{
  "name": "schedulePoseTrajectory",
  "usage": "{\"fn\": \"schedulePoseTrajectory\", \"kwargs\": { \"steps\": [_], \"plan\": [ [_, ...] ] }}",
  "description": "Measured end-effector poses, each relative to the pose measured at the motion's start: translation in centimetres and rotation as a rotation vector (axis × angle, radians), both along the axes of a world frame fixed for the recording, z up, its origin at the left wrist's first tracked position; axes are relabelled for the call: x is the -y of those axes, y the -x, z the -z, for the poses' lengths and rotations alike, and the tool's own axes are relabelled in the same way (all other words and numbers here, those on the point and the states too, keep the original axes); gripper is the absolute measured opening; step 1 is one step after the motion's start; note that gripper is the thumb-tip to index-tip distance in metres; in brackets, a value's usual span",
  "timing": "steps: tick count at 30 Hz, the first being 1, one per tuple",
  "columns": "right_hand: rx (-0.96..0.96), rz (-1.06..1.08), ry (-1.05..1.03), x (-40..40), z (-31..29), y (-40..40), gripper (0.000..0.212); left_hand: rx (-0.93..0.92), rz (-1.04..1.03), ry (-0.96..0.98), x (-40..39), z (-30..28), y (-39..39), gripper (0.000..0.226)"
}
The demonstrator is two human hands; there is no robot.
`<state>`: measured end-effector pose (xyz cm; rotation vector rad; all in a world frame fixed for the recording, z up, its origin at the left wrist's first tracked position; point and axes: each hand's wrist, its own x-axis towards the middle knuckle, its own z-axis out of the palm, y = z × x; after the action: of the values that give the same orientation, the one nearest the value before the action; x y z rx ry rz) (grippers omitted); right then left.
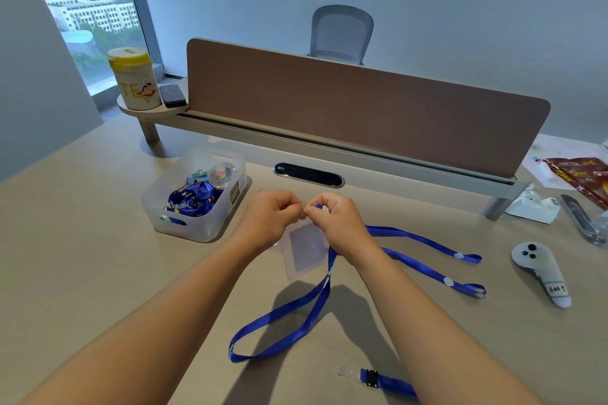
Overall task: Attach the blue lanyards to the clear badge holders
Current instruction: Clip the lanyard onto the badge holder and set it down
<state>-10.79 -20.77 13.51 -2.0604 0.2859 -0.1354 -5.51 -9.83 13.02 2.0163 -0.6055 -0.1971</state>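
Note:
Above the desk, my left hand pinches the top edge of a clear badge holder, which hangs down below both hands. My right hand grips the clip end of a blue lanyard right at the holder's top. The lanyard's loop trails toward me on the desk. Whether the clip is through the holder's slot is hidden by my fingers. Two more blue lanyards lie to the right. Another lanyard end with a black buckle lies near the front edge.
A translucent bin with blue lanyards and binder clips stands at the left. A white controller lies at the right, with wrappers and tissue behind it. A brown divider and a raised shelf with a yellow-lidded canister close the back.

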Motion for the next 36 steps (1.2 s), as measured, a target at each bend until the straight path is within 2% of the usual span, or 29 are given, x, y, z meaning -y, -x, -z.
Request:
{"fn": "schedulePoseTrajectory", "kwargs": {
  "steps": [4,8,12,14,16,19,21,24,26,28,31,33,36],
  "plan": [
    [0.032,-0.038,-0.07,-0.2,-0.2,0.1,0.013,-0.269,-0.004,0.211,-0.3,0.0,-0.5,0.026],
    [0.026,-0.01,-0.137,-0.1,-0.3,-0.2,0.023,-0.429,0.047,0.249,-0.9,0.3,-1.0,0.025],
    [-0.031,0.059,-0.387,0.4,-0.3,-0.7,0.024,-0.555,0.099,0.341,-1.3,0.5,-1.0,0.02],
    [-0.049,0.082,-0.574,0.6,-0.4,-1.0,0.025,-0.459,0.123,0.247,-1.2,0.5,-0.5,0.019],
    [-0.069,0.085,-0.721,0.8,-0.6,-1.2,0.026,-0.318,0.13,0.108,-1.1,0.7,-0.2,0.031],
    [-0.103,0.074,-0.823,0.8,-1.0,-1.4,0.026,-0.129,0.027,0.025,-0.9,1.2,-0.3,0.025],
    [-0.132,0.081,-0.734,0.8,-1.3,-1.5,0.024,-0.002,-0.112,0.01,-1.1,1.5,-0.8,0.021],
    [-0.186,0.075,-0.309,1.0,-1.5,-1.5,0.019,0.304,-0.262,-0.117,-2.0,1.4,-1.4,0.021],
    [-0.19,0.048,-0.06,1.0,-1.2,-1.6,0.028,0.55,-0.23,-0.177,-2.7,1.2,-1.6,0.017],
    [-0.183,0.001,0.179,0.7,-0.4,-1.8,0.034,0.715,-0.207,-0.209,-3.0,1.2,-1.8,0.019],
    [-0.16,0.009,0.418,0.1,0.7,-1.5,0.031,0.735,-0.209,-0.251,-3.1,1.2,-1.9,0.024],
    [-0.125,-0.004,0.346,0.0,1.3,-1.2,0.033,0.67,-0.236,-0.263,-3.5,1.7,-1.7,0.017],
    [-0.136,-0.066,0.284,-0.1,2.7,-0.7,0.05,0.556,-0.26,-0.265,-4.4,3.6,-1.0,0.016]
  ]
}}
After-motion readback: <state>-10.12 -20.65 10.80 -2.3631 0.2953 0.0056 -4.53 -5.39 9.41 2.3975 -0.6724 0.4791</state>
